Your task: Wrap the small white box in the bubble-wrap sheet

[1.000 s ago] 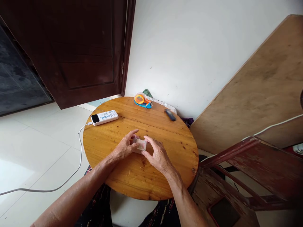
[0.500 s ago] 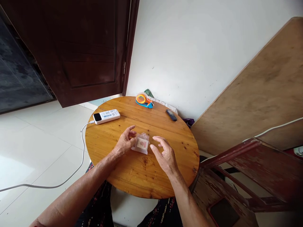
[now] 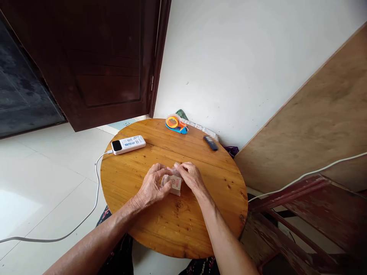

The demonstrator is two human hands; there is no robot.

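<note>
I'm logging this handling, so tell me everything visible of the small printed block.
The small printed block is pale and box-shaped, with red print on its upper face. Thin, crinkled, whitish wrapping shows at its far side. It appears to rest on the round wooden table; the left hand has its thumb against it, and the right hand's fingers are at the wrapping.

Two hands, one packet and one table mid-frame; one white device, left; one tape dispenser, upper middle; two cords, left and right; one brown door, upper left
</note>
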